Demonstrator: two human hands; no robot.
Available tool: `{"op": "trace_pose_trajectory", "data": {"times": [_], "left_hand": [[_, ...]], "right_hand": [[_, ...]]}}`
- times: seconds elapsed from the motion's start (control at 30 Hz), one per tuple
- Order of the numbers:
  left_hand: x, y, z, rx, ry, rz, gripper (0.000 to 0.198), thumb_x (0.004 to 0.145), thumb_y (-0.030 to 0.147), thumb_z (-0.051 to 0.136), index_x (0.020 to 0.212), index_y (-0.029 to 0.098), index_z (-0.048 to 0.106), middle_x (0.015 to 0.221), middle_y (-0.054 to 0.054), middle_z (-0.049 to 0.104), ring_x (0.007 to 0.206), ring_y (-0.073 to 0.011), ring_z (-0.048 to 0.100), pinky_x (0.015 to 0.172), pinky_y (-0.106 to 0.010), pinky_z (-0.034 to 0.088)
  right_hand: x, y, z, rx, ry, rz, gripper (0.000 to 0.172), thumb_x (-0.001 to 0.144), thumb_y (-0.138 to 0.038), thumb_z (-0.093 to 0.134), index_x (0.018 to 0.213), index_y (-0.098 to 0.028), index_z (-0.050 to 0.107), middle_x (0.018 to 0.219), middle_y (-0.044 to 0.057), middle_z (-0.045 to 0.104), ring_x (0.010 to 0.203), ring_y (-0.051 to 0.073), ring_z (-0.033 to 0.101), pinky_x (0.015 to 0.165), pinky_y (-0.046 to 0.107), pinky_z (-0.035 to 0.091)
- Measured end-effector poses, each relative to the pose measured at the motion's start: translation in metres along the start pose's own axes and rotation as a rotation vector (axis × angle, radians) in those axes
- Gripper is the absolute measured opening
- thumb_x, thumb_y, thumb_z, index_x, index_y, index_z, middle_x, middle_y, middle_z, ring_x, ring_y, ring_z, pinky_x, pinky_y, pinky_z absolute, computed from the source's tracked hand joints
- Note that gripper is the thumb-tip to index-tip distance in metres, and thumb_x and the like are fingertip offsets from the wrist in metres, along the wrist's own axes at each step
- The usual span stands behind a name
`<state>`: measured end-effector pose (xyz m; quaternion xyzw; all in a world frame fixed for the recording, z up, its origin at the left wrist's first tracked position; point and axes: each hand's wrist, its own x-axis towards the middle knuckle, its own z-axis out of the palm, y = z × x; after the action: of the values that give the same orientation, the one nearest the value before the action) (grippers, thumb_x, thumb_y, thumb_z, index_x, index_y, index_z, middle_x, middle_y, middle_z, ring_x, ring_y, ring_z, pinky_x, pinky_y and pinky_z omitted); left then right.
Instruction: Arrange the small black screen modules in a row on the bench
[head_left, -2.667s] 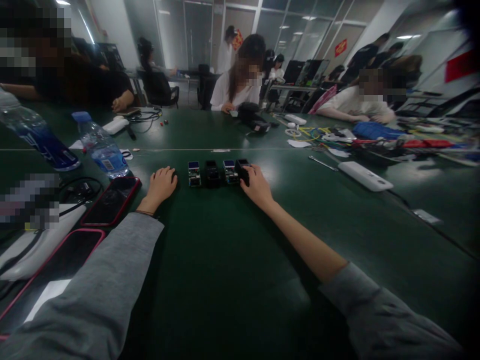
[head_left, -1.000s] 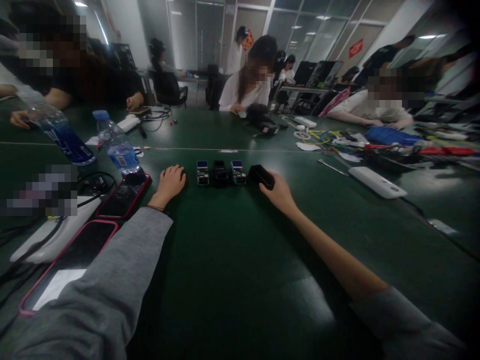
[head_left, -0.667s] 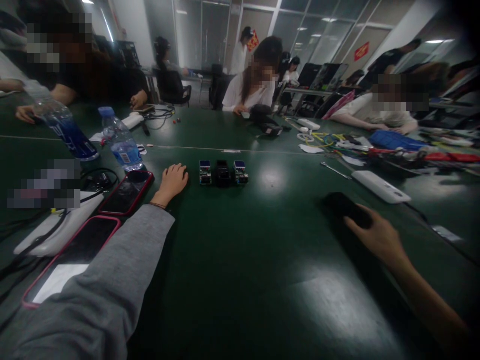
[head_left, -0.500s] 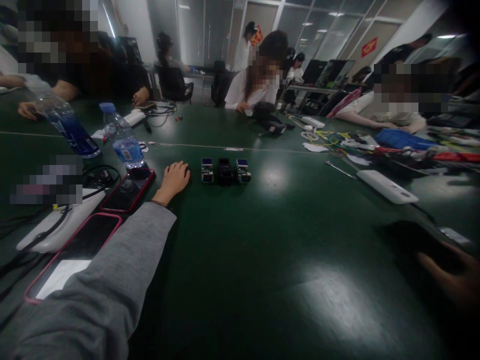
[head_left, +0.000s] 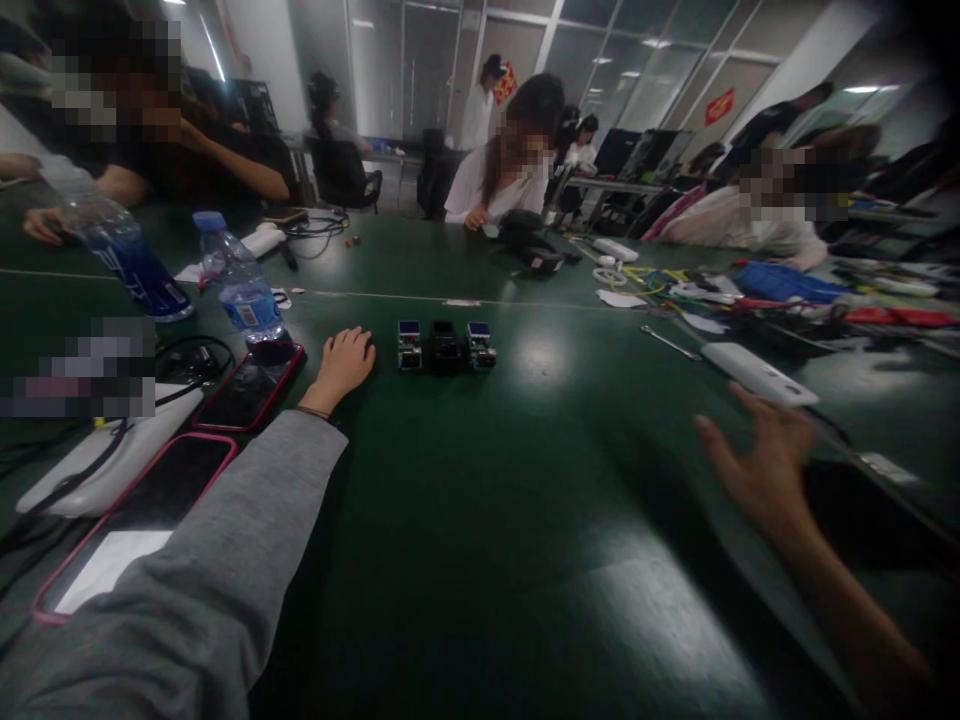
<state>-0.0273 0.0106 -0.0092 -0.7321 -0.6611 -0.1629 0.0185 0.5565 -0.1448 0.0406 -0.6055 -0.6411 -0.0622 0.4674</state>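
Three small electronic modules stand in a row on the green table [head_left: 480,450]. The left module [head_left: 409,346] and the right module [head_left: 481,346] have bare circuit boards and small dark screens; the middle module [head_left: 445,346] is black. Palm down on the tabletop, just left of this row, rests my left hand [head_left: 343,366], fingers loosely spread, holding nothing. My right hand [head_left: 763,460] is at the right, above the table, with fingers apart and nothing in it. Below and beside it lies a flat black object [head_left: 870,510] whose kind I cannot make out.
Left of my arm are a red-edged phone [head_left: 251,385], a pink-edged phone [head_left: 142,520] and two bottles, one clear water bottle [head_left: 251,300]. To the right are a white power strip [head_left: 759,372], a wrench [head_left: 670,343] and tangled cables [head_left: 660,285]. Other people sit across the table.
My right hand has moved left and forward from the right edge, away from the black object, and its fingers have spread. My left hand and the modules stay in place.
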Motion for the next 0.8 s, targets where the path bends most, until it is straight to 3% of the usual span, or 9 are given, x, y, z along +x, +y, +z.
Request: {"op": "trace_pose_trajectory", "data": {"times": [0.07,0.1,0.23,0.33,0.4,0.53,0.8], "left_hand": [[0.0,0.0,0.0,0.002,0.002,-0.002,0.049,0.106,0.034,0.037,0.147,0.014,0.056,0.16,-0.018,0.051,0.149,-0.0326,0.045,0.124,-0.058,0.033],[0.0,0.0,0.0,0.002,0.004,0.0,0.049,0.106,0.034,0.038,0.147,0.014,0.056,0.16,-0.018,0.052,0.149,-0.0328,0.045,0.124,-0.058,0.034],[0.001,-0.003,0.002,-0.003,0.015,0.012,0.048,0.106,0.034,0.037,0.147,0.016,0.056,0.159,-0.017,0.052,0.149,-0.0327,0.046,0.123,-0.059,0.035],[0.002,-0.004,0.004,-0.004,0.021,0.016,0.049,0.106,0.034,0.037,0.147,0.016,0.056,0.159,-0.017,0.052,0.149,-0.0327,0.045,0.123,-0.059,0.035],[0.002,-0.005,0.005,-0.004,0.021,0.017,0.048,0.106,0.034,0.038,0.147,0.017,0.056,0.159,-0.016,0.052,0.149,-0.0329,0.045,0.123,-0.059,0.036],[0.001,-0.003,0.003,-0.013,0.019,0.009,0.048,0.107,0.036,0.038,0.147,0.018,0.056,0.16,-0.015,0.052,0.15,-0.0329,0.044,0.123,-0.058,0.035],[-0.001,0.001,-0.001,-0.013,0.021,0.004,0.048,0.106,0.034,0.038,0.146,0.016,0.057,0.159,-0.017,0.052,0.148,-0.0331,0.046,0.123,-0.059,0.035]], "right_hand": [[0.006,-0.036,0.057,0.068,-0.147,-0.078,0.066,0.092,-0.076,0.059,0.147,-0.039,0.059,0.139,0.02,0.055,0.135,0.045,0.048,0.108,0.076,0.042],[0.008,-0.057,0.088,0.123,-0.224,-0.09,0.065,0.095,-0.072,0.055,0.148,-0.035,0.057,0.136,0.019,0.056,0.13,0.044,0.052,0.106,0.075,0.046],[0.018,-0.13,0.196,0.264,-0.404,-0.071,0.072,0.097,-0.057,0.054,0.157,-0.018,0.045,0.139,0.022,0.049,0.131,0.041,0.053,0.113,0.067,0.046],[0.029,-0.153,0.24,0.273,-0.432,-0.049,0.078,0.09,-0.045,0.065,0.157,-0.013,0.043,0.144,0.023,0.047,0.138,0.041,0.048,0.12,0.063,0.04],[0.036,-0.156,0.251,0.298,-0.482,-0.064,0.076,0.088,-0.037,0.067,0.158,-0.017,0.044,0.145,0.019,0.049,0.139,0.038,0.048,0.122,0.061,0.039],[0.041,-0.148,0.25,0.365,-0.54,-0.056,0.069,0.092,-0.032,0.061,0.159,-0.022,0.046,0.147,0.015,0.056,0.137,0.034,0.053,0.12,0.059,0.042],[0.043,-0.138,0.26,0.487,-0.406,0.235,0.055,0.094,-0.036,0.057,0.146,-0.018,0.059,0.134,0.015,0.068,0.125,0.032,0.064,0.11,0.054,0.051]]}}
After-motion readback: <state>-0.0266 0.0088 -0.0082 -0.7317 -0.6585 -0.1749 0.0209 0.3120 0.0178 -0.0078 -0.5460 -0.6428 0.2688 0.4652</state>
